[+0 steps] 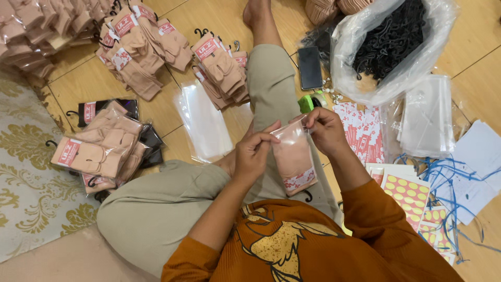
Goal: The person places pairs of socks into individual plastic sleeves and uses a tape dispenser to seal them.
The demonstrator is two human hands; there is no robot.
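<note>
- The left hand (254, 152) pinches the upper left edge of a clear plastic sleeve (295, 156), fingers and thumb closed on the film.
- The right hand (324, 128) grips the top right corner of the same sleeve, fingertips pressed together on its open end.
- The sleeve hangs upright between the two hands, above the person's lap, with a pair of beige socks (292, 159) inside it; a red-and-white card label shows at its lower end and a small black hook peeks out underneath.
- The person sits on a wooden floor (94, 83) in olive trousers and an orange shirt, one leg stretched forward.
- A flat stack of empty clear bags (204, 122) lies on the floor just left of the outstretched leg.
- Bagged sock packs (102, 149) are heaped at the left, near a patterned rug (26, 177); more sock bundles (222, 65) with black hooks lie further ahead.
- A black phone (310, 67) lies beside the leg, with a green tape dispenser (311, 100) close to the right hand.
- A large clear bag of black hangers (391, 39) stands at the upper right.
- Sheets of round yellow stickers (407, 196) lie just right of the right forearm, with red printed cards (362, 130) beyond them.
</note>
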